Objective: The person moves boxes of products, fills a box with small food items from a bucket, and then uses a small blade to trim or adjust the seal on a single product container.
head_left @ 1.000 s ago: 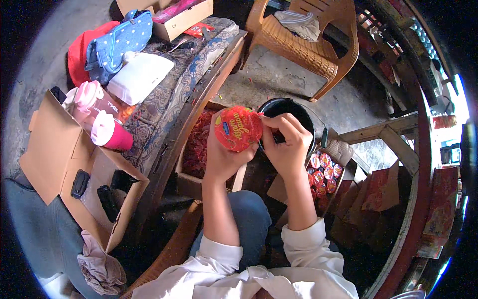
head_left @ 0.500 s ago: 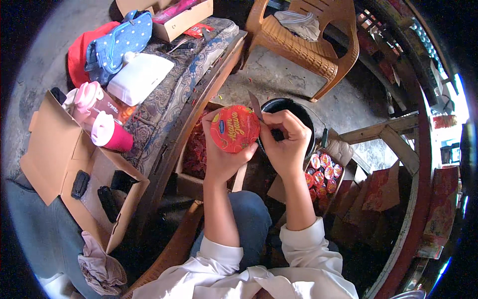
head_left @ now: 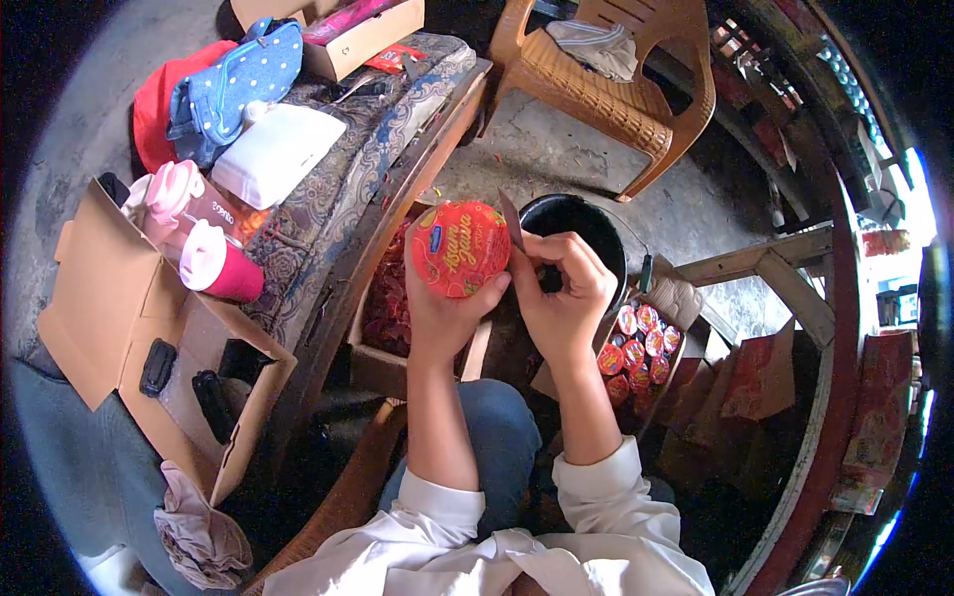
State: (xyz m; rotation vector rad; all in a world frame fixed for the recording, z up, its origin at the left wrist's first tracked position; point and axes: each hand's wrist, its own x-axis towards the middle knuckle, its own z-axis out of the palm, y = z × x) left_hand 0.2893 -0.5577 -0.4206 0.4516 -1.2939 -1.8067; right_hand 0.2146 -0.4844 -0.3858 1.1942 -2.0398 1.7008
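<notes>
My left hand (head_left: 437, 313) is wrapped round a drink cup whose round red lid (head_left: 460, 248), with yellow lettering, faces up. Between thumb and fingers, my right hand (head_left: 564, 298) pinches a thin, flat, knife-like blade (head_left: 511, 217). This blade stands upright against the lid's right edge, and my left thumb lies beside it. Below and behind my right hand is a black bucket (head_left: 608, 223); its contents are mostly hidden. A box of red scraps (head_left: 383, 308) sits under my left hand. Right of my right forearm, several cups with red lids (head_left: 641, 350) fill another box.
On the left, a patterned mattress (head_left: 373, 149) carries a white container (head_left: 278, 154), a blue dotted bag (head_left: 238, 84) and pink-lidded tumblers (head_left: 224, 263). An open cardboard box (head_left: 104, 313) stands nearer. A brown plastic chair (head_left: 596, 94) is ahead; a wooden frame (head_left: 795, 298) stands right.
Both hands have shifted slightly left with the cup and blade. The lid has turned a little in my left hand, and the blade stays at its right edge.
</notes>
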